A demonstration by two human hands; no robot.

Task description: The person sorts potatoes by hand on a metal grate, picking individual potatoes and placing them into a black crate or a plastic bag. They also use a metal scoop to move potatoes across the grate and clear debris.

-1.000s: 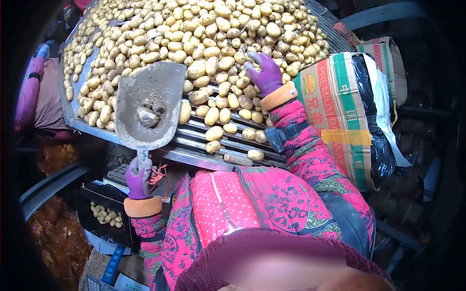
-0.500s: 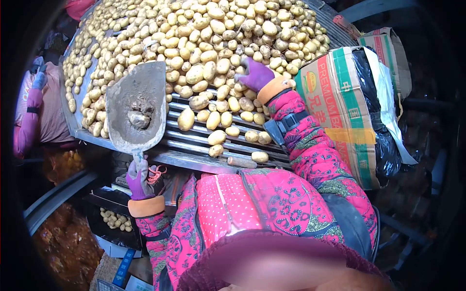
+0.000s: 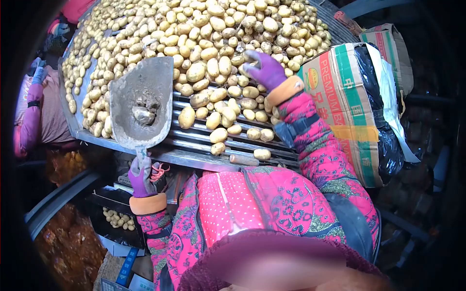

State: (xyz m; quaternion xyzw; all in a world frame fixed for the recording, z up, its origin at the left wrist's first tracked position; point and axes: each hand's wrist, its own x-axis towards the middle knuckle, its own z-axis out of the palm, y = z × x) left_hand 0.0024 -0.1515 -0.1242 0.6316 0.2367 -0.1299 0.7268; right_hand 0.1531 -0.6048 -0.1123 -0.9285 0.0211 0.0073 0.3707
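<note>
My left hand (image 3: 141,178), in a purple and grey glove, is closed round the handle of a grey metal scoop (image 3: 127,104) at the table's front edge. A muddy lump (image 3: 144,115) lies in the scoop's pan. Over the right part of a large heap of potatoes (image 3: 195,72), my gloved right hand (image 3: 264,69) has its fingers apart and nothing visible in them. Below that hand, loose potatoes (image 3: 218,135) lie on the metal bars (image 3: 187,141) of the sorting table.
At the right stands a cardboard carton (image 3: 340,106) with black plastic, and another carton (image 3: 397,58) behind it. A co-worker's gloved arm (image 3: 35,104) is at the far left. Lower left, a black-lined box (image 3: 104,198) holds small potatoes. A wooden handle (image 3: 243,160) lies by the front edge.
My right hand has moved slightly right and up, its fingers more spread. The scoop in my left hand has shifted a little right. Several potatoes beside the right hand have moved.
</note>
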